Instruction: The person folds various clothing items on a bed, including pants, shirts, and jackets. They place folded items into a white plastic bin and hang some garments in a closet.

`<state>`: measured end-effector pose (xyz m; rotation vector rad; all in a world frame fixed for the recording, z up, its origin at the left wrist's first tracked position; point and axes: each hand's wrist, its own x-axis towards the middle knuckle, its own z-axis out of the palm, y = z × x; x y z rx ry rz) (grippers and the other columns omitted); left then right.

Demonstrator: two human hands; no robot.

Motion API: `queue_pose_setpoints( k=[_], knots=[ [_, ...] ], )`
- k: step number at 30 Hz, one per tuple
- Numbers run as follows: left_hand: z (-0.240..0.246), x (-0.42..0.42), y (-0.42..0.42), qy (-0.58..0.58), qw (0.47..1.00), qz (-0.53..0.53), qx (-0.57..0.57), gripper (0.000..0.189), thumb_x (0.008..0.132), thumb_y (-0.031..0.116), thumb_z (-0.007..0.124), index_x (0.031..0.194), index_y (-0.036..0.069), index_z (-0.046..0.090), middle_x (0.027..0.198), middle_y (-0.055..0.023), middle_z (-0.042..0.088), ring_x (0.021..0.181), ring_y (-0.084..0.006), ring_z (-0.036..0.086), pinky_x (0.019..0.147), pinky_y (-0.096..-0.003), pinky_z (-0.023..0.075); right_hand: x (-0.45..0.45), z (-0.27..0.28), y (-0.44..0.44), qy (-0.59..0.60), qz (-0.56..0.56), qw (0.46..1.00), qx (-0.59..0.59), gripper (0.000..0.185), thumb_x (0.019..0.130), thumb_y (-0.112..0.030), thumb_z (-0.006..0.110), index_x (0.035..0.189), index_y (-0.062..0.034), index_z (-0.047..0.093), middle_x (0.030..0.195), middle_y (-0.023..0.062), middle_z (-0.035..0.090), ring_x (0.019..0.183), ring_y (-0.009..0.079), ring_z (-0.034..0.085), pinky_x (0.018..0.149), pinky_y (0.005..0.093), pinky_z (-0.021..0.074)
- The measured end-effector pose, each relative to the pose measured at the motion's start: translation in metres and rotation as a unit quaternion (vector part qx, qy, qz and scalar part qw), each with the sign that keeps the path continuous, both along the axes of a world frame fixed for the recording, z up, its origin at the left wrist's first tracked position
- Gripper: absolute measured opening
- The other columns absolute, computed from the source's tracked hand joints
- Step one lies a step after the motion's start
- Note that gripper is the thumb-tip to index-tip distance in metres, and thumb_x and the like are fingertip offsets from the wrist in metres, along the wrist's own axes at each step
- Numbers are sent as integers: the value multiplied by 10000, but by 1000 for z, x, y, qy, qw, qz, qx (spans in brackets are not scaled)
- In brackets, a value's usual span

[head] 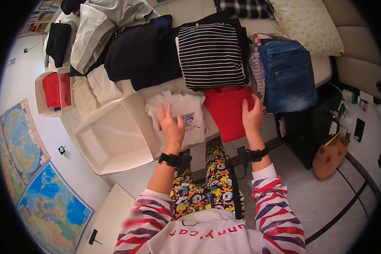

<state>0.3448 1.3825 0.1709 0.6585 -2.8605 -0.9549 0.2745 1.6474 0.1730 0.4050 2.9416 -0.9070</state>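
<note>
My left hand [172, 128] is raised over a white printed shirt [195, 133], fingers apart and nothing in them. The shirt lies at the front of the bed, with a graphic on its chest. Beside it on the right is a folded red garment [227, 116], its lower end hanging at the bed's front edge. At that garment's right side is my right hand [253, 117], thumb apart from the fingers and no cloth pinched between them. Whether it touches the red cloth is unclear. An open white bin [114, 139] stands just left of the shirt, its inside bare.
Behind lie a striped black-and-white pile [211, 57], dark folded clothes [139, 54] and blue jeans [289, 76]. A smaller white box [39, 92] at left holds red cloth [51, 90]. On the right stands a black cabinet [300, 130]. Both my wrists wear strapped devices, with a cable near the right one.
</note>
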Motion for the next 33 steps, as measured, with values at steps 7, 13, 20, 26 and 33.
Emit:
queue_pose_setpoints(
  k=[7, 13, 20, 26, 33],
  knots=[
    [-11, -122, 31, 5, 890, 143, 432, 591, 863, 257, 657, 1327, 2, 395, 1292, -149, 482, 1123, -185, 504, 861, -305, 456, -88, 48, -70, 4, -4, 983, -186, 558, 753, -292, 724, 1163, 15, 503, 1026, 227, 613, 929, 345, 613, 778, 383, 497],
    [-3, -143, 11, -10, 766, 201, 611, 277, 832, 132, 672, 1060, 4, 581, 969, -46, 645, 803, -106, 610, 711, -232, 482, -113, 72, -111, 130, 197, 955, -180, 400, 763, -177, 667, 1079, 45, 563, 858, 241, 630, 802, 403, 614, 699, 423, 505],
    [-22, -147, 17, -23, 862, 131, 488, 489, 790, 188, 727, 1184, -9, 513, 1095, -80, 608, 973, -161, 568, 864, -282, 441, -116, 44, -55, -20, 83, 996, -23, 524, 754, -272, 697, 1168, -1, 523, 980, 189, 606, 910, 358, 592, 798, 413, 475],
    [-42, -164, 15, -39, 825, 227, 516, 608, 876, 390, 610, 1298, -5, 420, 1211, -106, 536, 1047, -190, 542, 872, -298, 450, -140, 4, -53, -129, -11, 952, -276, 986, 641, -431, 799, 1307, 125, 330, 1286, 321, 441, 1184, 354, 480, 972, 383, 390],
    [-25, -186, -9, -179, 697, 244, 650, 451, 858, 369, 632, 1091, -15, 600, 964, -115, 668, 805, -216, 663, 696, -320, 550, -171, 4, -70, -219, -23, 843, -491, 526, 702, -290, 789, 1031, 78, 607, 933, 145, 671, 843, 202, 649, 743, 308, 503]
  ],
)
